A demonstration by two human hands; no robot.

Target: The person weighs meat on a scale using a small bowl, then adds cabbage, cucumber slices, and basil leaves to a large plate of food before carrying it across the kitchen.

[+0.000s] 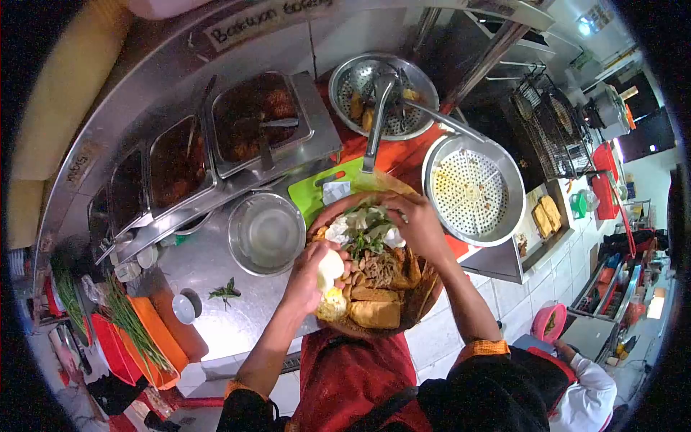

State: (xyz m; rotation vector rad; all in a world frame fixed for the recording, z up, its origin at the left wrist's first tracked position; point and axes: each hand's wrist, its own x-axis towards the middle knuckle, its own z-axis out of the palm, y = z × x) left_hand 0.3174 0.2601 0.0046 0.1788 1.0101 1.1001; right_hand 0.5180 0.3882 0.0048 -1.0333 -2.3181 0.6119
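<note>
In front of me a round brown platter (428,291) holds shredded meat (381,270), a block of fried tofu (375,315), a yellow-and-white egg piece (332,305), and green leaves among white pieces (367,225). My left hand (311,275) is over its left side, fingers closed around a smooth, white, rounded piece of food (330,268). Over the upper right edge, my right hand (416,225) bends its fingertips down against the leaves and white pieces. Whether those fingertips pinch anything is hidden.
A clear bowl (266,234) stands left of the platter, near a green cutting board (309,198). Beyond are a colander with tongs (384,97) and a perforated metal pan (471,189). Food trays (263,119) line the back left. Another person's white sleeve (586,389) shows at lower right.
</note>
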